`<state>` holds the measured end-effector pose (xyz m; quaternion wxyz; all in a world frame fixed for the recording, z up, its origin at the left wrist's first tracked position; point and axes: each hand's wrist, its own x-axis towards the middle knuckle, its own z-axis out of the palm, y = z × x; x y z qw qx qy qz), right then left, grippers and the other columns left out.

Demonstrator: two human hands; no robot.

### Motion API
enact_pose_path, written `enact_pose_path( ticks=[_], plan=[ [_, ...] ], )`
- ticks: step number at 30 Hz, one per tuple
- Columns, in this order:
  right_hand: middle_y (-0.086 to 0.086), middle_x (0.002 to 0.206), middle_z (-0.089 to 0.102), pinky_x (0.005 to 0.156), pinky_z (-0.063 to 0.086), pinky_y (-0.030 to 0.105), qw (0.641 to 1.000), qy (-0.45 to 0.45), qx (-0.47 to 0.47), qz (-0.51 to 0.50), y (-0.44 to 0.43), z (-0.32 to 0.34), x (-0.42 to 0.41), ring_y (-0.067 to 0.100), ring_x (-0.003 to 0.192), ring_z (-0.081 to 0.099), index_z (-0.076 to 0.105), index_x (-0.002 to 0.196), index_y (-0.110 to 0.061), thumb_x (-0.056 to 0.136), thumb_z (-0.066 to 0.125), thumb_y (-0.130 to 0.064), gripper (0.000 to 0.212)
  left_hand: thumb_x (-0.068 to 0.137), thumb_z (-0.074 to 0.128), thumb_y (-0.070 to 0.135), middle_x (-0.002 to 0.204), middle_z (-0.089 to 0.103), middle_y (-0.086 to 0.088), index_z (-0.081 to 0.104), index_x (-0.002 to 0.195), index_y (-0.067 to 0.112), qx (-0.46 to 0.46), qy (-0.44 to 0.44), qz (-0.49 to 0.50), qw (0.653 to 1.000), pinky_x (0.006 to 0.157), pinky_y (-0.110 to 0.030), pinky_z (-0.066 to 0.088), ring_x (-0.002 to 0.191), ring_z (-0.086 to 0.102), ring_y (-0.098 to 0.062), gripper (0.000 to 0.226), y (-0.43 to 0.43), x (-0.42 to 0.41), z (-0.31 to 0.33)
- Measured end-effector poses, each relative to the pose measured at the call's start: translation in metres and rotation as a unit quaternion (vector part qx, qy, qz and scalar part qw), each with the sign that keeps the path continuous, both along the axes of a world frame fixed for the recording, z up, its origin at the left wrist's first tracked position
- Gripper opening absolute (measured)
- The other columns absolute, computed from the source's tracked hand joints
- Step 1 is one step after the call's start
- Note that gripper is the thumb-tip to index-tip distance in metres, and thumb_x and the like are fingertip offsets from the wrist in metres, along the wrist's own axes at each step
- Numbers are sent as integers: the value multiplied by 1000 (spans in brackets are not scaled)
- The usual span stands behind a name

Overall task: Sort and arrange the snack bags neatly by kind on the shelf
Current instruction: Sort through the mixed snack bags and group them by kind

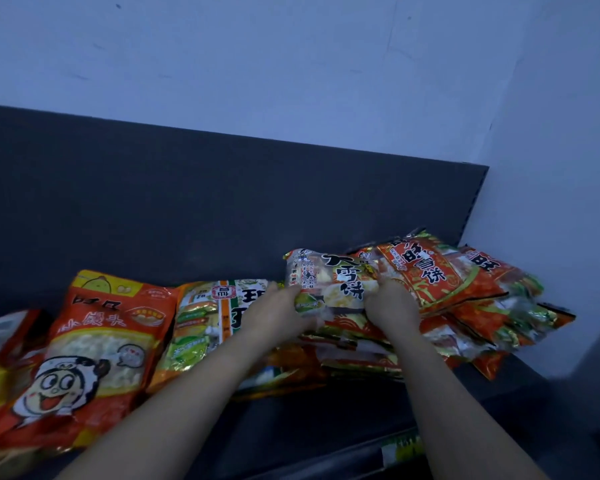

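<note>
Gripping a crinkly foil snack bag (pixel 329 284), both hands' fingers (pixel 284 292) pinch its edges.

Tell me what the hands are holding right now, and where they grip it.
Both hands hold one pale rice cracker bag: the left hand grips its left edge, the right hand its right edge, above the pile of bags on the shelf.

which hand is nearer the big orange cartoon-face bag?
Left. The left hand grips the white rice-cracker bag just right of the cartoon-face bag; the right hand is farther right.
</note>
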<state>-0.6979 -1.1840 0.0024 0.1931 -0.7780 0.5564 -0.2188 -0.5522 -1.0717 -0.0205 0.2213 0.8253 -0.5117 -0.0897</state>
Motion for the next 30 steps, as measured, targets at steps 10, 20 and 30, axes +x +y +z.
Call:
enact_pose_path(
  ticks=[10, 20, 30],
  plan=[
    [7, 138, 54, 98, 44, 37, 970, -73, -92, 214, 45, -8, 66, 28, 125, 50, 56, 134, -15, 90, 61, -24, 46, 84, 57, 61, 121, 58, -5, 63, 119, 18, 1, -169, 126, 978, 91, -38, 46, 115, 50, -26, 55, 89, 41, 15],
    [4, 138, 53, 101, 40, 39, 897, -8, -131, 421, 159, -6, 153, 27, 132, 41, 46, 141, -21, 93, 59, -36, 53, 91, 54, 47, 129, 55, -1, 54, 129, 19, 104, -277, 316, 901, 94, -39, 40, 123, 47, -24, 47, 242, 79, 17],
    [5, 136, 53, 103, 38, 38, 798, 53, -196, 568, 291, -6, 216, 27, 130, 42, 48, 139, -19, 90, 58, -30, 51, 90, 56, 45, 124, 57, -2, 55, 124, 19, 169, -264, 439, 842, 88, -36, 44, 119, 49, -24, 43, 382, 97, 24]
  ],
)
